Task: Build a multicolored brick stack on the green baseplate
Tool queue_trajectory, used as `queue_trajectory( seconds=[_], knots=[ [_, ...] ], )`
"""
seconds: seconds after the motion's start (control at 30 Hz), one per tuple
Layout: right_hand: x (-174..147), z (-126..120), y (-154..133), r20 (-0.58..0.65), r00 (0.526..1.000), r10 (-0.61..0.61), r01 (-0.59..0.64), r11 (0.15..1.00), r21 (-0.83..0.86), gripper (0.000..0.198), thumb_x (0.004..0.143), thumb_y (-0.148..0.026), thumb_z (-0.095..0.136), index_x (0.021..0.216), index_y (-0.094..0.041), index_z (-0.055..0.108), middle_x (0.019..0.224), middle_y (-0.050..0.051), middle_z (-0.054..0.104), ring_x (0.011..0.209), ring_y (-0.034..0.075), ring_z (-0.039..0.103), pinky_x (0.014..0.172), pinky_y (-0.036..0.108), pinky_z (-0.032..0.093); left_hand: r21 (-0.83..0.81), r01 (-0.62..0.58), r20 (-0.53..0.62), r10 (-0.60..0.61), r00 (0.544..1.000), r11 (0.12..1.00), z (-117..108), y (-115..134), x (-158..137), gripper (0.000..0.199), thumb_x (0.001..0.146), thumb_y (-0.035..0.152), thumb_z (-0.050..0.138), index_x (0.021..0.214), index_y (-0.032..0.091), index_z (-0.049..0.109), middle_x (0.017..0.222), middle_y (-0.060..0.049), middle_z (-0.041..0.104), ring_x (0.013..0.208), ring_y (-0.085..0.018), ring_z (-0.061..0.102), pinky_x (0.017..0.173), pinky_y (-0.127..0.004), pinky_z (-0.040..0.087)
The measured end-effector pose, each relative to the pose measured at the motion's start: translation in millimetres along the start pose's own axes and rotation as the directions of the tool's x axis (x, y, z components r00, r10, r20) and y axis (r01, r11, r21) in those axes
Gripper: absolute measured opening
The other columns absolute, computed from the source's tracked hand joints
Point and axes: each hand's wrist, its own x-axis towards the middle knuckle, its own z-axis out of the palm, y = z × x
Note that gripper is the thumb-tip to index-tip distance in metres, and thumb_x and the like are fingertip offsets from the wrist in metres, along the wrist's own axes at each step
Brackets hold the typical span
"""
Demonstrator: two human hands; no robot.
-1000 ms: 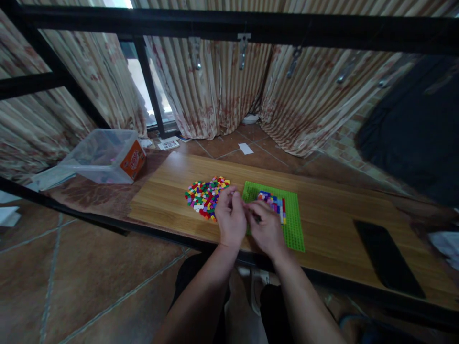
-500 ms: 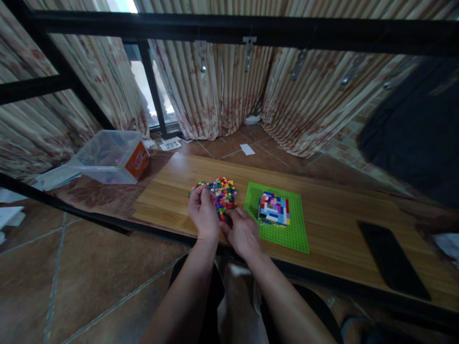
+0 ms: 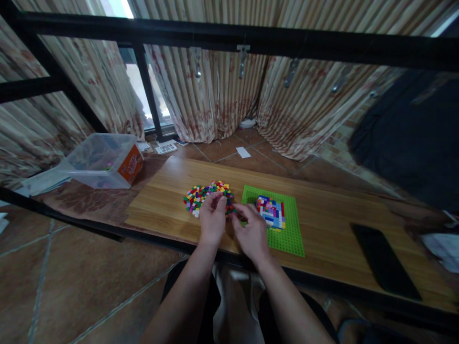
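A loose pile of small multicoloured toy bricks (image 3: 195, 197) lies on the wooden tabletop. My left hand (image 3: 213, 219) is over the pile's near right side, thumb and fingers drawn together; whatever is between them is too small to make out. Close beside it, my right hand (image 3: 251, 232) has its fingers curled in a pinch, their contents also unclear. The right hand overlaps the left edge of the green baseplate (image 3: 293, 241). On that plate stands a low block built of bricks (image 3: 271, 212), blue, white, red and pink on top, partly hidden by my right hand.
A black phone-like slab (image 3: 385, 260) lies on the table's right part. A clear plastic bin (image 3: 96, 160) with an orange label stands at the left. A dark metal bar (image 3: 215, 36) crosses above the table, with curtains (image 3: 229, 95) behind it.
Both hands have moved right; the left has come off the pile's left side, uncovering bricks there. The right hand has shifted from the pile to the baseplate's left edge. The view has shifted slightly.
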Motion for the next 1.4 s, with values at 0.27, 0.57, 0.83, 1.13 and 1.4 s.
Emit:
queue_trajectory(
  seconds=[0.27,0.57,0.83,1.13,1.4],
  knots=[
    [3.5,-16.8,6.5,-0.125,0.991,-0.056,0.062,0.997,0.046,0.024,0.087,-0.021,0.058,0.111,-0.023,0.064,0.098,0.005,0.066,0.086,0.017,0.063,0.078,0.033,0.054,-0.151,0.317,0.359,-0.247,0.9,0.936,12.1,13.5,-20.1,0.021,0.066,0.033,0.076,0.072,0.014,0.07,0.065,0.002,0.062,0.058,-0.008,0.053,0.056,-0.019,0.042],
    [5.3,-32.6,13.9,-0.101,0.991,-0.09,0.094,0.995,0.03,0.026,0.085,-0.019,0.062,0.11,-0.023,0.066,0.101,0.005,0.066,0.088,0.018,0.062,0.077,0.032,0.053,-0.286,0.396,0.386,-0.274,0.881,0.873,19.2,12.2,-22.3,0.019,0.057,0.018,0.08,0.075,0.014,0.074,0.07,0.0,0.07,0.062,-0.009,0.06,0.061,-0.019,0.046],
    [7.9,-50.9,19.6,-0.01,0.995,-0.098,0.099,0.993,0.065,0.021,0.094,-0.024,0.052,0.104,-0.025,0.07,0.1,0.005,0.069,0.095,0.018,0.065,0.086,0.035,0.051,-0.165,0.322,0.433,-0.225,0.873,0.932,19.2,8.6,-24.0,0.023,0.063,0.026,0.082,0.08,0.011,0.074,0.064,-0.002,0.069,0.058,-0.009,0.061,0.059,-0.02,0.048],
    [5.3,-45.2,18.5,-0.107,0.991,-0.077,0.077,0.997,0.003,0.016,0.091,-0.024,0.055,0.094,-0.024,0.071,0.091,0.004,0.072,0.089,0.019,0.067,0.081,0.034,0.052,-0.297,0.44,0.352,-0.331,0.876,0.848,28.1,10.3,-29.2,0.031,0.049,0.025,0.09,0.071,0.011,0.072,0.063,-0.003,0.071,0.056,-0.01,0.064,0.06,-0.022,0.053],
    [9.2,-60.0,29.9,-0.27,0.963,-0.02,0.008,0.999,-0.046,0.02,0.091,-0.028,0.055,0.096,-0.021,0.072,0.094,0.007,0.071,0.089,0.02,0.066,0.08,0.034,0.051,-0.346,0.404,0.258,-0.328,0.909,0.847,42.3,2.7,-34.1,0.026,0.057,0.024,0.086,0.075,0.011,0.073,0.065,-0.003,0.07,0.059,-0.01,0.065,0.063,-0.022,0.054]
  ],
)
